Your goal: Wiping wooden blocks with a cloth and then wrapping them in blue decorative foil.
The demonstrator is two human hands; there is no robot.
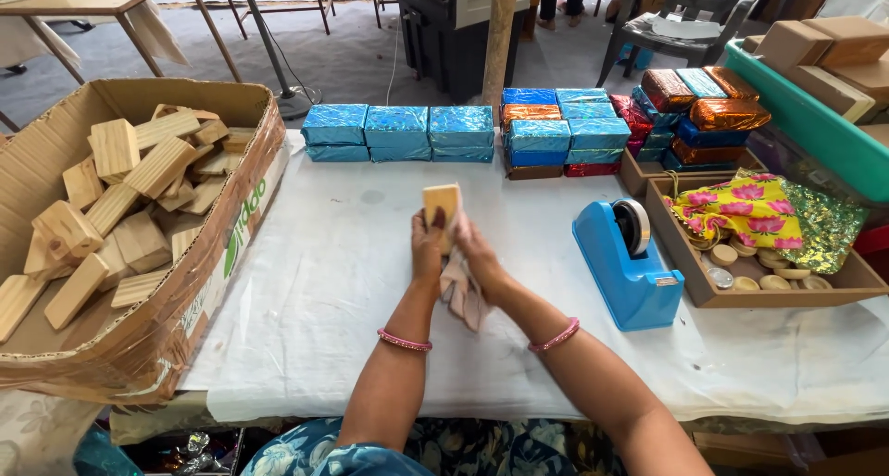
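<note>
Both hands are holding a wood block up over the table. The left hand is gripping the block. The right hand is pressing a cloth on it, near the tape holder.

wooden block base hidden by fingers, cardboard box cut off left

Left hand and right hand hold a wooden block upright, seemingly rubbing it with a cloth (pale pink).
</note>
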